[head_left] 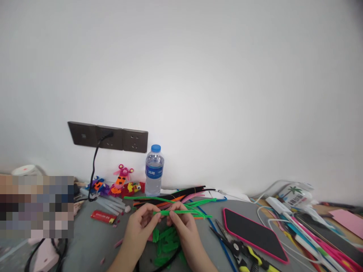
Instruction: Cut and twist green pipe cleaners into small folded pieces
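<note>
My left hand and my right hand meet over the middle of the grey table, fingertips almost touching. Both pinch a bright green pipe cleaner between thumb and fingers. Just beyond, more green pipe cleaners lie loosely with a bundle of black pipe cleaners and some orange and pink ones. Below my hands, several short flat green pieces lie in a pile, partly hidden by my wrists.
Cutting pliers and a pink-cased phone lie on the right. A water bottle stands by the wall, beside fuzzy colourful figures. Left are a red packet, translucent sticks and a black cord.
</note>
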Demonstrator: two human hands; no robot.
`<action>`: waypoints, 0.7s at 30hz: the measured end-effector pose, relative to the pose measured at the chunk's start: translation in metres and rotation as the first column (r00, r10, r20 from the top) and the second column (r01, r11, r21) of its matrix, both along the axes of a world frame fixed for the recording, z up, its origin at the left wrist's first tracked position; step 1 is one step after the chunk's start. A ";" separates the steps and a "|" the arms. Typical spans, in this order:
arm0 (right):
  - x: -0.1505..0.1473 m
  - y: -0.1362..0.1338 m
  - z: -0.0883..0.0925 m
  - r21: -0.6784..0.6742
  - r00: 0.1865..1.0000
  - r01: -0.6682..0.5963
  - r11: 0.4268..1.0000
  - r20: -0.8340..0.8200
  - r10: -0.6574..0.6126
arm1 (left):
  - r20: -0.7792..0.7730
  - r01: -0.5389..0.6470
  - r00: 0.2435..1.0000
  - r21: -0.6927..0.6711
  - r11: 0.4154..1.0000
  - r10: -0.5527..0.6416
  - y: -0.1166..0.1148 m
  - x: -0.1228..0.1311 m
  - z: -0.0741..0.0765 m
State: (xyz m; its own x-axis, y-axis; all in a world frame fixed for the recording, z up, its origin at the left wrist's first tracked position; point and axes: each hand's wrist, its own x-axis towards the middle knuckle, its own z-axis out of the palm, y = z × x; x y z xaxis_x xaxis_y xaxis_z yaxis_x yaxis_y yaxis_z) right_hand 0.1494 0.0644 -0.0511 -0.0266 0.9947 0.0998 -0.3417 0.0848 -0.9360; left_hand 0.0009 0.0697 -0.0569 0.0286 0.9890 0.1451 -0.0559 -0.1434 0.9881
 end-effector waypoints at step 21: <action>0.002 0.001 -0.003 -0.037 0.997 -0.071 0.997 -0.030 0.070 | 0.048 0.028 0.999 -0.059 0.998 -0.025 0.005 0.001 -0.003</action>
